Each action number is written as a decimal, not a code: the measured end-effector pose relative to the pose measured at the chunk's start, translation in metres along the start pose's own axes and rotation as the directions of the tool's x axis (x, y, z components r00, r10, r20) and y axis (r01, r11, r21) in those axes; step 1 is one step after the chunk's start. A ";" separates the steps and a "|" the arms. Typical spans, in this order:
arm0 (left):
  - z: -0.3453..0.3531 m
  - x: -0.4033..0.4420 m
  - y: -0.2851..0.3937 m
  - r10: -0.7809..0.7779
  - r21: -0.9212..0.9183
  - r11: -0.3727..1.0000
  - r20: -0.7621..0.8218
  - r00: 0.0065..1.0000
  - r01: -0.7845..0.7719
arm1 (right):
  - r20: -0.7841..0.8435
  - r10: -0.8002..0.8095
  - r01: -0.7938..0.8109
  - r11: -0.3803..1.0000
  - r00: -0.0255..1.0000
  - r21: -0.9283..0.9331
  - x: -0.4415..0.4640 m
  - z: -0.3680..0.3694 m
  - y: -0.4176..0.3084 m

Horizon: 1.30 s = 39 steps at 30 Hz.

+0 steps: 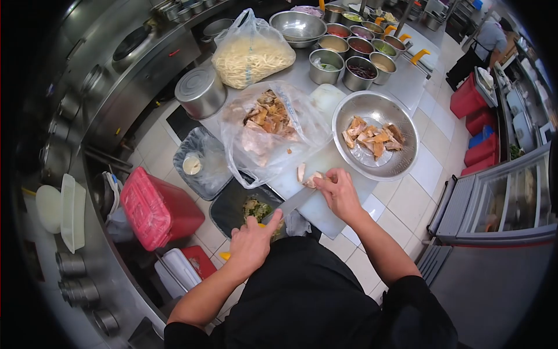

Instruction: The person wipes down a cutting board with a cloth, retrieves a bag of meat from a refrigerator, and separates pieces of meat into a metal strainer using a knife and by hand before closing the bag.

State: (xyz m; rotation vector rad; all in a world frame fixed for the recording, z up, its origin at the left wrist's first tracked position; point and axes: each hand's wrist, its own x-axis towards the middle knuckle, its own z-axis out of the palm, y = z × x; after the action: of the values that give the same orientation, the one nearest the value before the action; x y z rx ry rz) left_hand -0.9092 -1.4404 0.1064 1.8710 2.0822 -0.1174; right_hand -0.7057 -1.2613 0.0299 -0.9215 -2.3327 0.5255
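My left hand (253,244) is closed around the yellow handle of a knife (295,201), its index finger stretched along the blade. The blade lies over a white cutting board (331,212) and points toward my right hand (340,195). My right fingers pinch a piece of cooked meat (315,179), which looks like chicken, at the blade's tip. A smaller cut piece (301,172) lies just left of it. Beyond the board, a clear plastic bag (244,160) holds more browned meat (270,116). A steel bowl (411,148) at the right contains several cut pieces (375,139).
Below the board's left side stands a dark bin (224,209) with food scraps. A bag of noodle-like strips (253,58), a steel pot (200,90) and several ingredient containers (360,75) fill the back. A red bin (160,206) is left; a person (488,43) stands far right.
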 end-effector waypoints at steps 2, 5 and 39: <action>0.003 -0.009 -0.007 0.020 0.023 1.000 -0.051 0.999 -0.019 | -0.021 0.061 -0.061 0.998 0.998 0.032 0.000 0.005 0.002; -0.004 -0.041 -0.027 0.003 0.007 1.000 -0.048 0.999 -0.003 | -0.043 0.101 -0.100 0.994 0.994 0.037 -0.001 0.012 0.005; -0.048 -0.085 -0.046 -0.209 -0.623 0.578 0.511 0.834 0.527 | 0.494 0.125 -0.183 0.980 0.861 0.071 0.182 0.012 -0.040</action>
State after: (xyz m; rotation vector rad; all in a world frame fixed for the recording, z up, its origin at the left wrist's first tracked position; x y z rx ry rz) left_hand -0.9571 -1.5135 0.1693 0.8006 1.7958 0.2323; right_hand -0.8419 -1.1601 0.1088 -1.0167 -2.6427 1.0573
